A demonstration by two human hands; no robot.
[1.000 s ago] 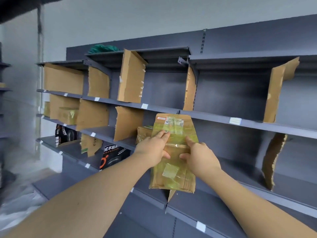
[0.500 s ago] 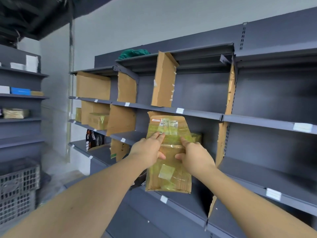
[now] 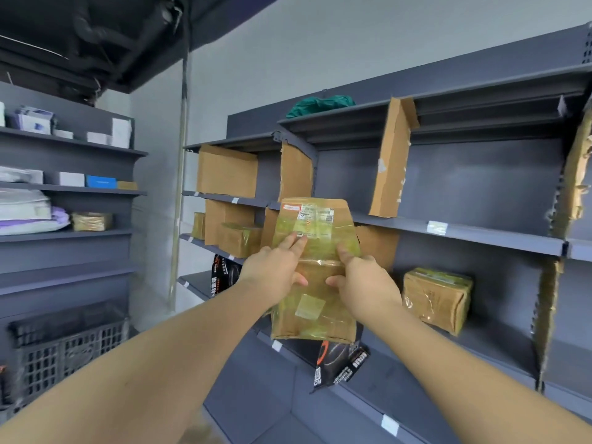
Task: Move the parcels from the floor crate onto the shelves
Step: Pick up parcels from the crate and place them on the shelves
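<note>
I hold a flat brown cardboard parcel (image 3: 315, 299), wrapped in yellowish tape with a white label at its top, upright in front of the grey shelving unit (image 3: 474, 233). My left hand (image 3: 275, 270) grips its left edge, fingers spread over the front. My right hand (image 3: 368, 285) grips its right edge. A taped brown parcel (image 3: 435, 298) sits on the shelf to the right of my hands. A dark grey plastic crate (image 3: 69, 347) stands at the lower left.
Cardboard dividers (image 3: 392, 158) stand upright between shelf bays. Black printed boxes (image 3: 341, 363) lie on the lower shelves under the parcel. Another shelving unit (image 3: 70, 190) on the left carries white, blue and purple packages. A green bundle (image 3: 320, 104) lies on top.
The view has swung to the left and a little up, bringing the left shelving unit and the crate into sight. Both hands keep the same hold on the parcel.
</note>
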